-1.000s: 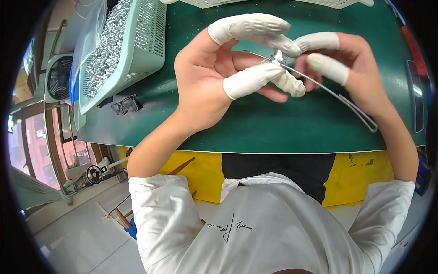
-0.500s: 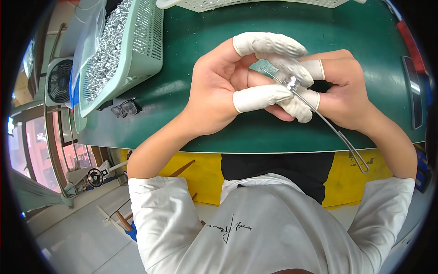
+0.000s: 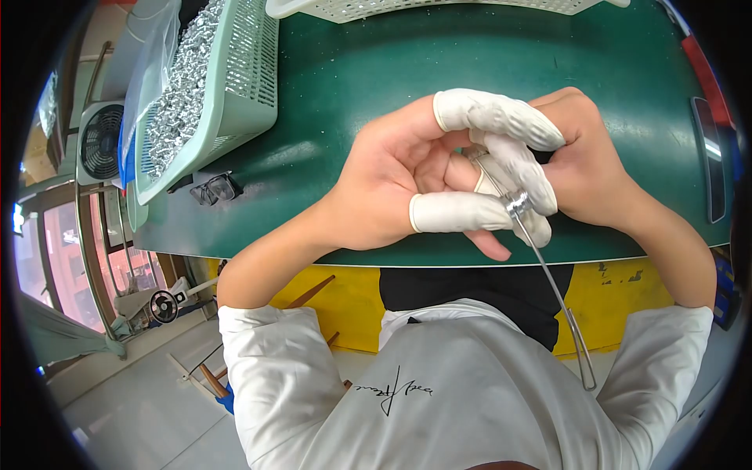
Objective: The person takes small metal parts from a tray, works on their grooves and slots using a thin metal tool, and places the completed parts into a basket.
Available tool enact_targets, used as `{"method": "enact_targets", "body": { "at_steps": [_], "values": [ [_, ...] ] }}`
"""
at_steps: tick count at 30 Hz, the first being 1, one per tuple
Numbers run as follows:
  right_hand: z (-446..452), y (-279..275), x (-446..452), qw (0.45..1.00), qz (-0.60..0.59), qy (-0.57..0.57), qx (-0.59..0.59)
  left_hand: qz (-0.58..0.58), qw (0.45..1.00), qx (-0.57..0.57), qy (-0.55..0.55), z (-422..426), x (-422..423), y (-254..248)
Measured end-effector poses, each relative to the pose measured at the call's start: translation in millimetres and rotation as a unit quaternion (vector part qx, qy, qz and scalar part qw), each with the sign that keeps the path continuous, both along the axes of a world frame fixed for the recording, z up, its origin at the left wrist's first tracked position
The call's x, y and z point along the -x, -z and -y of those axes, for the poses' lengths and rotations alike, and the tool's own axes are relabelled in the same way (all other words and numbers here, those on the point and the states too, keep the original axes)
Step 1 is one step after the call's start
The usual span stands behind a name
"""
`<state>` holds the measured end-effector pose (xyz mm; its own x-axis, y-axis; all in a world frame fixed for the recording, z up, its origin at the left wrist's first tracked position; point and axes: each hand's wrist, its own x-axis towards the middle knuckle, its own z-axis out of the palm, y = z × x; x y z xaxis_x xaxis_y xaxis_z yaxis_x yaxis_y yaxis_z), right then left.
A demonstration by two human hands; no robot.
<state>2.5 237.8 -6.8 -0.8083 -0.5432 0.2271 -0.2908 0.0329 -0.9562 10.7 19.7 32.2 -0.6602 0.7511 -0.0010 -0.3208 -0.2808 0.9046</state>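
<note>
My left hand (image 3: 392, 176), with white finger cots, pinches a small shiny metal fitting (image 3: 517, 205) between thumb and fingers. A thin metal rod (image 3: 553, 282) passes through or alongside the fitting and ends in a narrow loop over the shirt, at the lower right. Close behind the fitting is my right hand (image 3: 587, 160), its fingers bent inward and mostly covered by the left fingers. What the right fingertips grip is hidden.
A pale green basket (image 3: 239, 86) full of small metal parts stands at the upper left of the green table (image 3: 352, 70). Beside it lies a small black object (image 3: 217, 189). A white basket (image 3: 439, 6) is at the top edge, a dark flat device (image 3: 707, 160) at the right.
Both hands have come down toward the table's front edge with the fitting. The rod has swung, so its looped end now points more steeply down. The right fingers have closed in behind the left ones.
</note>
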Motion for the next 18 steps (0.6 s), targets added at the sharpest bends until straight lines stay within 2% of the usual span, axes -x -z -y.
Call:
{"method": "enact_targets", "body": {
  "at_steps": [7,11,14,16,18],
  "values": [
    [-3,-8,2,0.999,-0.029,-0.032,-0.027,0.025,0.998,-0.048,0.039,-1,0,6],
    [-4,-10,3,0.997,-0.043,-0.049,-0.042,-0.008,0.998,-0.043,0.048,0,1,8],
    [-2,-4,4,0.998,0.06,-0.015,0.008,0.019,0.999,-0.019,-0.025,-2,2,3],
    [-5,-11,7,0.988,0.155,0.001,0.023,-0.037,0.994,-0.023,-0.097,1,6,8],
    [-8,-11,12,0.984,0.18,0.011,0.013,-0.079,0.986,-0.062,-0.133,8,15,13]
  ]
}}
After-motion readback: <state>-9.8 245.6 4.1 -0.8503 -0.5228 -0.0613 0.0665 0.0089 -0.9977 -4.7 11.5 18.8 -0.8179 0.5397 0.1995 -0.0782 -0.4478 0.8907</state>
